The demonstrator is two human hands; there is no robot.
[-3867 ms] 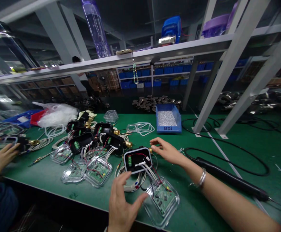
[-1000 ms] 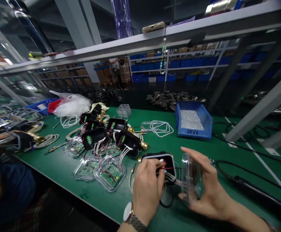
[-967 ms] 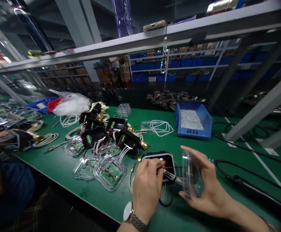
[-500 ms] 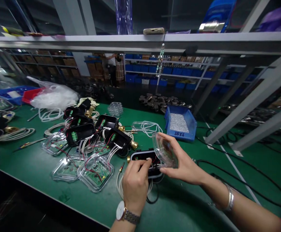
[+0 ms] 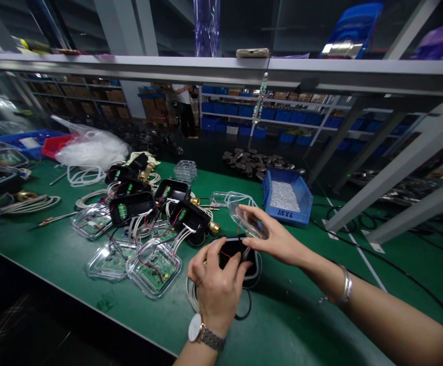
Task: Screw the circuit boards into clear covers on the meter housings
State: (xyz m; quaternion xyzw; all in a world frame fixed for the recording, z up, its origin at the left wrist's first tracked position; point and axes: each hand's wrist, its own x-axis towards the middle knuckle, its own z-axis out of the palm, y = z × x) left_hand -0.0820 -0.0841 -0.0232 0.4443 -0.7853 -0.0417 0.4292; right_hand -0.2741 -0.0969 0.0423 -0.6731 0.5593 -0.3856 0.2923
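Green benchtop (image 5: 282,325) holds the black box (image 5: 252,260) beneath the left hand (image 5: 217,278).

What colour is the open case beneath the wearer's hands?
The open case is black with a grey rim, seen in the head view.

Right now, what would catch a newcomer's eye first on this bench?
Perhaps the right hand, at front centre, holding a clear plastic cover tilted above an open black housing, with the left hand at its opening. Then a blue bin of small silvery pieces, beyond to the right, and wired black housings clustered left.
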